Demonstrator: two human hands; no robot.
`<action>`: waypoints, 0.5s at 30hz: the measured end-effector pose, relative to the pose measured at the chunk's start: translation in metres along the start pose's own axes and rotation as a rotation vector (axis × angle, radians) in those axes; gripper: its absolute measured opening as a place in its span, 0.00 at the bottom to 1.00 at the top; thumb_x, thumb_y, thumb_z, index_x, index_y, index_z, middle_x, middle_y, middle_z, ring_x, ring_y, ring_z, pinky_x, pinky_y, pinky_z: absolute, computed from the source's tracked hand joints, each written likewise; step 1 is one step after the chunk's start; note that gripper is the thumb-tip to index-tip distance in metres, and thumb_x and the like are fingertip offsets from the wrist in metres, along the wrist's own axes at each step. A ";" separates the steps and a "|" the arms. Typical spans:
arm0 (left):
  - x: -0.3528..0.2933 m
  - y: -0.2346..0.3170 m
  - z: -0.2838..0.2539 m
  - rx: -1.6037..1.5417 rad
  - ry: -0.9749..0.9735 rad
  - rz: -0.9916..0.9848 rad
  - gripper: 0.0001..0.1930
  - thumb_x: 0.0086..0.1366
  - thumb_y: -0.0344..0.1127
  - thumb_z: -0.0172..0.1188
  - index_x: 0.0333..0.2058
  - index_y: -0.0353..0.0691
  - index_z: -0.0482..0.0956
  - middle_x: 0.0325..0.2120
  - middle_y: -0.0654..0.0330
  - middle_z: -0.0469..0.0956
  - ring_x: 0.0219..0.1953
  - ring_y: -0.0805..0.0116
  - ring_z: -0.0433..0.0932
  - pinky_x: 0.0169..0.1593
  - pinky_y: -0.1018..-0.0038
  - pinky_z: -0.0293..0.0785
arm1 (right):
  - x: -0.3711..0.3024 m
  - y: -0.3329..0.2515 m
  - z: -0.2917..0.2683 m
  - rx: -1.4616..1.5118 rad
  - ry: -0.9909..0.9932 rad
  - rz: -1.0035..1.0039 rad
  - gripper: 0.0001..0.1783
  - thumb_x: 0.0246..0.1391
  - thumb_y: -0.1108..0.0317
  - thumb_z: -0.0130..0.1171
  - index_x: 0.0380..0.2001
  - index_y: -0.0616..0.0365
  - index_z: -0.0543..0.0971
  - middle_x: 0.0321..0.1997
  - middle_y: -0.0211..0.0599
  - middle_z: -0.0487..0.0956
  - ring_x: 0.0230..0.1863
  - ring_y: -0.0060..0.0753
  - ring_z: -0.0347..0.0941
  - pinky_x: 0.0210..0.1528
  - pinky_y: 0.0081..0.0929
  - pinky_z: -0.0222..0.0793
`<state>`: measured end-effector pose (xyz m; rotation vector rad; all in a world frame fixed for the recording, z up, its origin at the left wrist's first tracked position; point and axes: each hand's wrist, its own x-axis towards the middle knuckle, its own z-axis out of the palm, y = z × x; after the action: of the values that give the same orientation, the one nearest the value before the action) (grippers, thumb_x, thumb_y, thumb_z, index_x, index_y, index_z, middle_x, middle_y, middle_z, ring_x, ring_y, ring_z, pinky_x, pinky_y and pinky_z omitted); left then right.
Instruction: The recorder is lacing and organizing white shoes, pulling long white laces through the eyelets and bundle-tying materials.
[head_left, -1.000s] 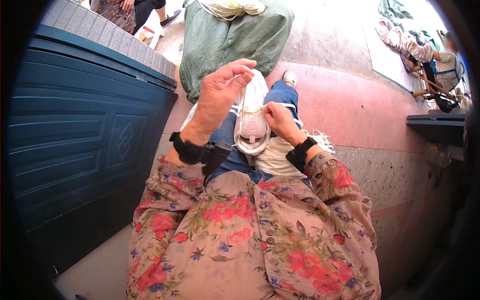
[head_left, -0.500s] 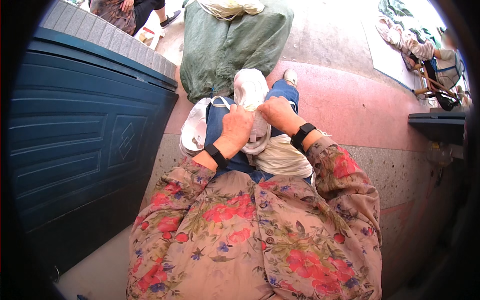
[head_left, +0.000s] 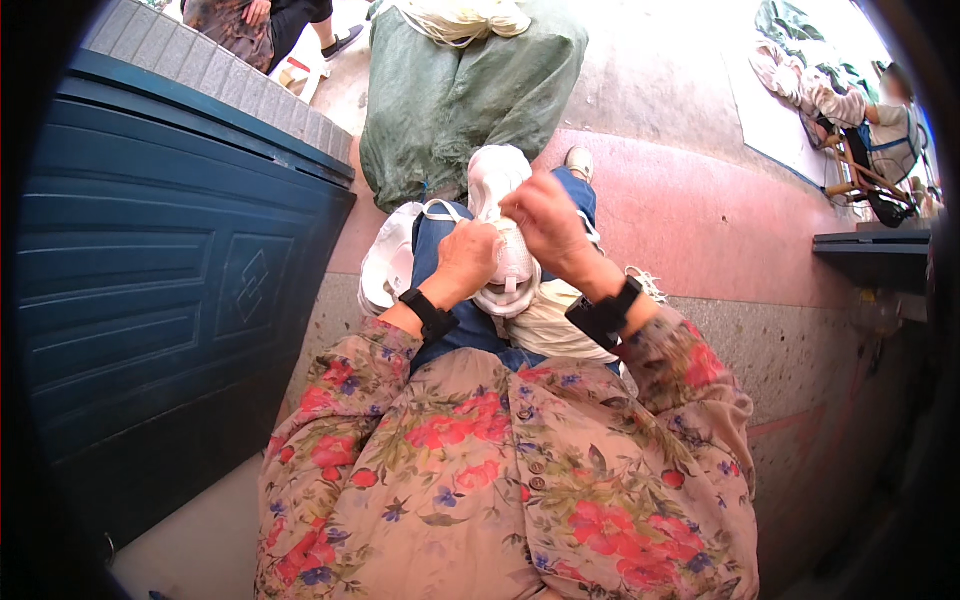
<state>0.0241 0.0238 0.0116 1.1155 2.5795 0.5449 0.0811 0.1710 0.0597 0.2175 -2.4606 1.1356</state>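
At the lap's (head_left: 428,240) far edge, the white shoe (head_left: 513,255) is pinched by the left hand's (head_left: 468,258) fingers; the blurred right hand's (head_left: 550,225) finger state cannot be told.

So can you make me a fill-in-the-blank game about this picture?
1. The left hand and right hand are at a white shoe; the big sack beyond it is coloured ____.
2. The blue panelled door is to the ____ of both hands.
3. The wrist bands are coloured ____.
4. The shirt is printed with ____ and leaves.

Missing words: green; left; black; flowers.
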 end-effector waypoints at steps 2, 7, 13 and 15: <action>-0.003 0.002 0.000 0.033 0.021 0.040 0.06 0.50 0.31 0.52 0.25 0.37 0.74 0.26 0.53 0.73 0.33 0.56 0.71 0.35 0.64 0.70 | 0.022 -0.036 -0.025 0.269 0.249 0.054 0.01 0.45 0.73 0.53 0.23 0.59 0.73 0.30 0.37 0.69 0.32 0.35 0.65 0.32 0.27 0.61; 0.005 0.004 0.003 0.152 -0.030 0.063 0.03 0.48 0.28 0.51 0.23 0.36 0.72 0.25 0.53 0.71 0.32 0.54 0.69 0.34 0.63 0.69 | 0.005 -0.012 -0.012 0.815 0.195 0.344 0.04 0.52 0.70 0.51 0.29 0.59 0.71 0.21 0.27 0.68 0.22 0.19 0.62 0.22 0.18 0.56; -0.003 0.004 0.007 0.101 0.079 0.199 0.04 0.47 0.26 0.50 0.24 0.34 0.72 0.24 0.52 0.71 0.33 0.55 0.69 0.33 0.65 0.70 | -0.039 0.021 0.028 0.463 -0.088 0.749 0.18 0.42 0.65 0.57 0.36 0.65 0.71 0.31 0.46 0.75 0.36 0.30 0.70 0.39 0.24 0.64; -0.005 0.003 0.003 0.161 0.071 0.303 0.06 0.46 0.27 0.51 0.26 0.35 0.71 0.24 0.52 0.70 0.32 0.55 0.67 0.34 0.66 0.69 | -0.044 0.030 0.030 0.443 -0.097 0.732 0.18 0.42 0.66 0.56 0.37 0.65 0.71 0.32 0.46 0.75 0.36 0.31 0.71 0.39 0.24 0.65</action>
<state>0.0305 0.0229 0.0108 1.5841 2.5657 0.4547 0.1026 0.1667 0.0022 -0.5654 -2.3878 2.0017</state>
